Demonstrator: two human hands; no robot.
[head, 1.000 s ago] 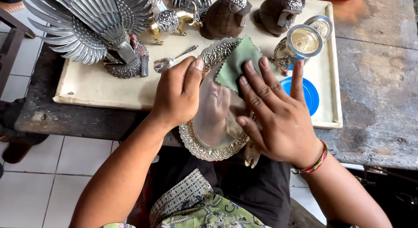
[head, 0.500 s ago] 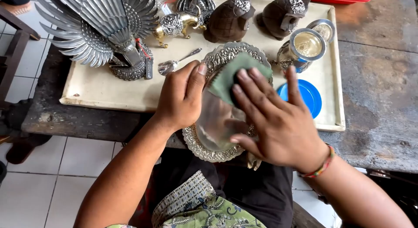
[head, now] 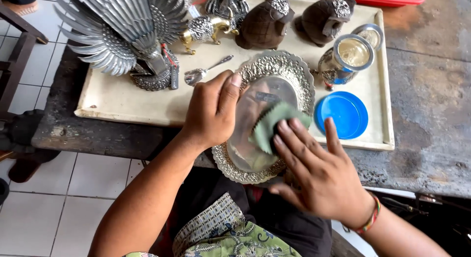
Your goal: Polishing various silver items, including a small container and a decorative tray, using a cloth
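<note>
Silver plate [head: 267, 80] is leaning half off the tray [head: 113, 102] edge, left hand [head: 211, 109] gripping its rim, right hand [head: 319, 173] pressing a green cloth [head: 272, 124] flat-fingered.
Hard rubbing is risking a slip onto the spoon [head: 201, 74].

We see the oval tray [head: 274, 70] leaning over the near edge of the board [head: 122, 102], which lies on the table [head: 431, 114]. Our left hand [head: 211, 109] is at its left rim, our right hand [head: 319, 173] to the near right, pressing the cloth [head: 272, 124] on its middle. Behind-left lies the spoon [head: 198, 74]; the lid [head: 341, 114] lies right.
</note>
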